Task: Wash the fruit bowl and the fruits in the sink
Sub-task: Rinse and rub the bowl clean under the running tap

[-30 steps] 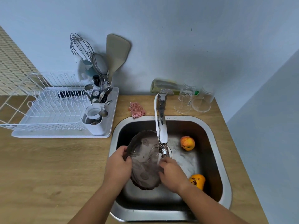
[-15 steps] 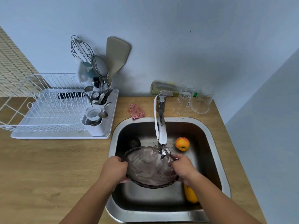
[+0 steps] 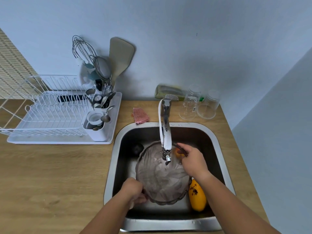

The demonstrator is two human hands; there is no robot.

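A smoky glass fruit bowl [image 3: 160,178] is held over the steel sink [image 3: 111,166], under the tap spout [image 3: 166,142]. My left hand [image 3: 134,191] grips its near-left rim. My right hand [image 3: 192,162] holds the far-right rim. An orange-red round fruit [image 3: 178,153] shows through the glass behind my right hand. A yellow mango with dark spots [image 3: 196,196] lies in the sink's front right. A dark round fruit [image 3: 137,148] sits at the back left of the basin.
A white dish rack [image 3: 55,115] with a utensil holder stands on the wooden counter to the left. A pink cloth [image 3: 140,115] lies by the tap base. Two upturned glasses [image 3: 199,105] and a sponge [image 3: 168,92] stand against the back wall.
The bowl has turned between my hands: my left hand has dropped to its near rim and my right hand has risen to its far rim. The round fruit is now behind the bowl.
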